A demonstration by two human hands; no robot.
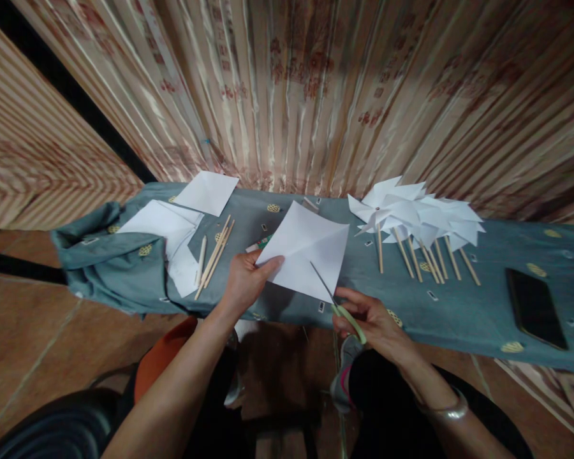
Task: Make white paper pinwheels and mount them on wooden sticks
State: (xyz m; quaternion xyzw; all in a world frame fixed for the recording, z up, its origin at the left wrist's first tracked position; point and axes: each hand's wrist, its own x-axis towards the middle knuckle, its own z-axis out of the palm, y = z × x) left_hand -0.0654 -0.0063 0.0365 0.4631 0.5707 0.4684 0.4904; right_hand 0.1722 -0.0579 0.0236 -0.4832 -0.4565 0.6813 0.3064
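My left hand [249, 278] pinches the left corner of a creased white paper square [302, 245], thumb on top. The sheet is held up over the front part of the cloth-covered table. In my right hand [367, 320] is a pair of scissors [348, 322] with pale green handles. A blade lies across the paper's lower right corner, pointing up toward the middle of the sheet. Whether a cut runs along it, I cannot tell. Behind the paper's left edge a tube [258, 243] with green and red on it is partly hidden.
Several white paper pinwheels on sticks [414, 213] lie overlapping at the right, with a black phone [536, 308] beyond. Several wooden sticks [215, 258], a white pen-like stick [201, 260], stacked paper [162, 223] and a single sheet [208, 192] lie left. A curtain [287, 95] hangs behind the table [488, 319].
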